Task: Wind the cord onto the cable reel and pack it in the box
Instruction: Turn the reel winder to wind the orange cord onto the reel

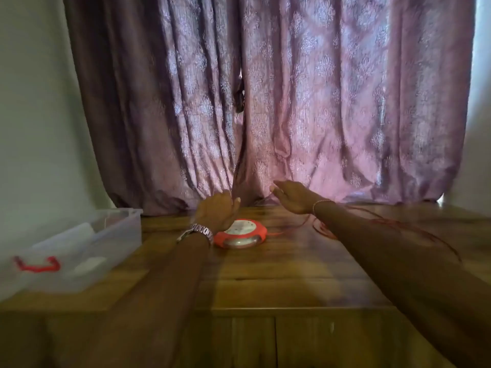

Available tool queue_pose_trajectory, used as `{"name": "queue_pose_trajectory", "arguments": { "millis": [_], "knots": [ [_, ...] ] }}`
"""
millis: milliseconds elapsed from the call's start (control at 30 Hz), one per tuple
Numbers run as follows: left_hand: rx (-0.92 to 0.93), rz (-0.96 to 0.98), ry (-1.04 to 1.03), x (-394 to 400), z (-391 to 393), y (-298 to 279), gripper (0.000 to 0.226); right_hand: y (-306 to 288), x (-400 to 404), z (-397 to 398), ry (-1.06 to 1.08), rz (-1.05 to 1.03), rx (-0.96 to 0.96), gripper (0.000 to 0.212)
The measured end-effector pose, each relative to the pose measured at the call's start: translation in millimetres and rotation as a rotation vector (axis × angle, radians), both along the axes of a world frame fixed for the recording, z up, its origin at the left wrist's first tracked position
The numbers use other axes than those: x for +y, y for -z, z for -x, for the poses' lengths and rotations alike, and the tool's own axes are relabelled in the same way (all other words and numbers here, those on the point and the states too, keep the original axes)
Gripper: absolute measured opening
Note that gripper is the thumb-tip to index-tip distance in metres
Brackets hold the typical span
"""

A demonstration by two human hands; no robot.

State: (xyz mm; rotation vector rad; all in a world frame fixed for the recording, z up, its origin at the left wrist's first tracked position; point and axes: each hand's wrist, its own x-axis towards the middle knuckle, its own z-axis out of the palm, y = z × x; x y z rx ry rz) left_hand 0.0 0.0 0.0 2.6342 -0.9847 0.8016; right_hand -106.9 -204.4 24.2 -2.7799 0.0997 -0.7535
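Observation:
A round red and white cable reel point(240, 233) lies flat on the wooden table point(279, 274), near its far edge. My left hand point(216, 211) hovers just left of and above the reel with fingers relaxed, holding nothing that I can see. My right hand point(291, 196) is raised to the right of the reel, fingers stretched forward, and a thin red cord point(305, 220) runs past its fingertips and under the wrist. The cord leaves the reel's right side and lies in loose loops point(398, 227) on the table's right part. The frame is blurred.
A clear plastic box point(79, 248) with a red latch point(37, 265) stands open on the table's left side, holding pale items. Purple patterned curtains point(265, 102) hang right behind the table. Cabinet doors point(252, 341) show below the front edge.

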Motion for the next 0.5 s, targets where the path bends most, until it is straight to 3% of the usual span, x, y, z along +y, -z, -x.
{"name": "queue_pose_trajectory", "arguments": {
  "millis": [133,267,367,500],
  "knots": [
    [0.174,-0.085,-0.052,9,-19,15,0.05,20,9,-10,0.056,-0.072,0.163,0.038],
    [0.471,-0.22,-0.077,6,-48,27,0.039,27,15,-33,0.035,-0.098,0.253,0.043],
    [0.66,-0.086,-0.096,-1,-59,36,0.04,37,20,-53,0.03,-0.151,0.355,0.038],
    [0.77,0.091,-0.056,-13,-68,43,0.039,53,7,-71,0.007,-0.505,0.358,0.024]
  ]
}}
